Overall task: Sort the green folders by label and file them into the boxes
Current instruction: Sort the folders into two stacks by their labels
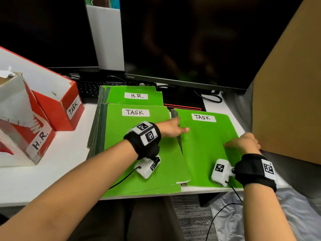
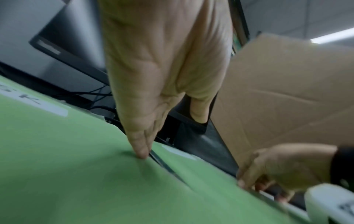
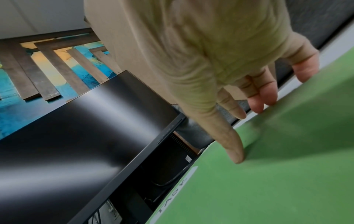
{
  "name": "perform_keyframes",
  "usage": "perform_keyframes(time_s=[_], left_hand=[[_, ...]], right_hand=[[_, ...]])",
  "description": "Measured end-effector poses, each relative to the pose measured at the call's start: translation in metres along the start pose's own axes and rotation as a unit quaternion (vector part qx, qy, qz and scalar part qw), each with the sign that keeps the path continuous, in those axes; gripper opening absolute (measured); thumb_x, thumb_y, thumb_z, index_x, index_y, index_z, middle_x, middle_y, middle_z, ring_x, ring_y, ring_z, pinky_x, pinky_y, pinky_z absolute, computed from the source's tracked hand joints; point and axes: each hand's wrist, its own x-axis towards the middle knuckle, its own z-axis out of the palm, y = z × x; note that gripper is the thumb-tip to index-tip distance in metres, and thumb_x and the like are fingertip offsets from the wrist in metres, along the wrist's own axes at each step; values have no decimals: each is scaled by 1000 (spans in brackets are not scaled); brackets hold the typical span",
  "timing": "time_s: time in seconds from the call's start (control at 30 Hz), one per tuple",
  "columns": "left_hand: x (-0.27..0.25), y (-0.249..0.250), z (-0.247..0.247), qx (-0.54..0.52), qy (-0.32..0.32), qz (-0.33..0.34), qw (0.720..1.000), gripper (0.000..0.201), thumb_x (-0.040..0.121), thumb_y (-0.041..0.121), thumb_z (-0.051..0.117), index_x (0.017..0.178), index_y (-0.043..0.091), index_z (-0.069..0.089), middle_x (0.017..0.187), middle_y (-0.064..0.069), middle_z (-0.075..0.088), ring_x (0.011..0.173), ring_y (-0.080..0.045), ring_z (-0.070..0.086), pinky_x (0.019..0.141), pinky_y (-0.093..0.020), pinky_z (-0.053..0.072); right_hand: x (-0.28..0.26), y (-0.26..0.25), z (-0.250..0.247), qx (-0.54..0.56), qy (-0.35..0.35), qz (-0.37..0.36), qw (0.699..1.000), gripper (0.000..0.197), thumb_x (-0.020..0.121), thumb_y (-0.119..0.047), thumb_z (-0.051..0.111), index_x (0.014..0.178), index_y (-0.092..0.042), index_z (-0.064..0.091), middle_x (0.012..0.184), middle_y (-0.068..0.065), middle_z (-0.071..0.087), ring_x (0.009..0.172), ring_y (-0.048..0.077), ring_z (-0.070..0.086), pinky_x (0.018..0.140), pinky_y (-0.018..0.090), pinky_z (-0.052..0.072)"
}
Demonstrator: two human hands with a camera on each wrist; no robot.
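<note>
Both forearms reach over the white counter (image 1: 52,180), where two dark monitors (image 1: 191,40) stand behind green folders: a thick stack topped by a TASK folder (image 1: 132,150) with an H.R. folder (image 1: 135,94) behind it, and a lone TASK folder (image 1: 208,146) to the right. Left of them stand two red boxes, TASK box (image 1: 64,108) behind H.R. box (image 1: 29,136). Left hand (image 1: 171,128) lies spread across the folders' gap, thumb pressing the stack; right hand (image 1: 243,143) pinches the lone folder's right edge, fingers curled under.
</note>
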Motion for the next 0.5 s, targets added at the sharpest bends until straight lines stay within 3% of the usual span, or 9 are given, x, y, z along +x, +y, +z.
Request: perform_keyframes(time_s=[0.1,0.27,0.4,0.5], left_hand=[[2,3,2,29,34,-12,999,80,97,37,48,152,6,0,159,-12,13,144,-27,22,114,-33,23],[5,4,-1,13,7,-51,999,76,95,39,52,151,8,11,158,-12,15,134,-29,38,100,-39,47],[8,3,6,-3,15,-66,998,74,93,38,55,149,7,17,151,-11,31,121,-23,46,93,-36,51],[9,2,8,16,28,-69,997,74,92,40,56,148,7,22,148,-10,33,114,-23,49,90,-34,52]], right_hand=[[0,-2,1,-2,-2,2,1000,84,68,-30,86,134,-3,42,142,22,40,132,41,35,107,50,36],[0,-4,1,-4,-3,1,1000,83,68,-30,86,134,-3,43,141,22,40,131,41,34,106,51,37],[-1,-3,1,-6,-6,-1,1000,84,68,-29,86,135,-2,41,142,22,39,132,40,34,107,51,36],[-2,-4,0,-10,-6,-1,1000,84,68,-29,86,135,-3,41,142,22,38,132,40,33,108,52,35]])
